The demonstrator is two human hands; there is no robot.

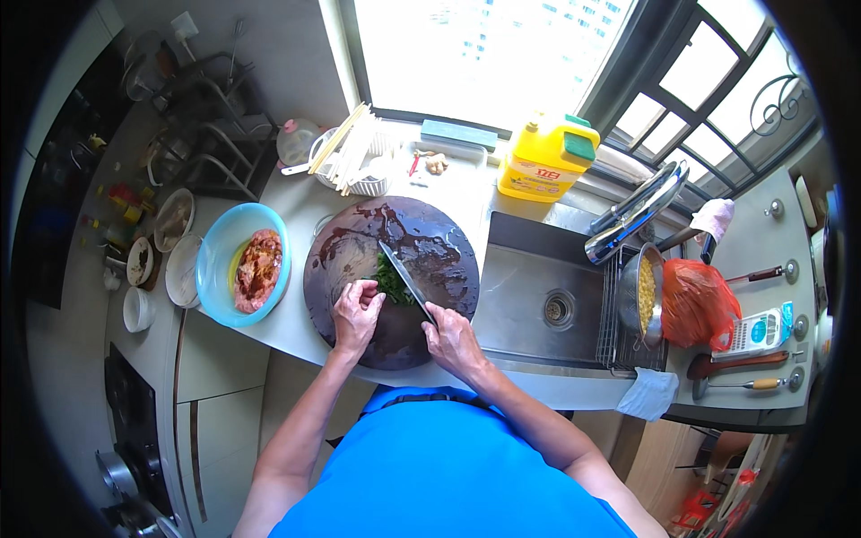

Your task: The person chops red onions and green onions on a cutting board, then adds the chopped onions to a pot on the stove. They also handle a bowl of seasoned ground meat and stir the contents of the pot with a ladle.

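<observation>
A round dark chopping board [343,269], wet with reddish-brown smears, lies on the counter before me. On its middle is a small heap of chopped green leaves [391,279]. My right hand [454,339] grips a kitchen knife [406,277] by its handle, the blade slanting up and left along the right side of the greens. At the heap's lower left edge is my left hand [355,321], fingers curled and thumb close to the fingertips. Whether any leaf is pinched there cannot be made out.
Left of the board stands a light-blue bowl [210,296] of raw minced meat [257,272]. A steel sink [521,302] with a faucet [635,212] is to the right. Behind are a basket [368,185] with chopsticks [346,144] and a yellow jug [543,165].
</observation>
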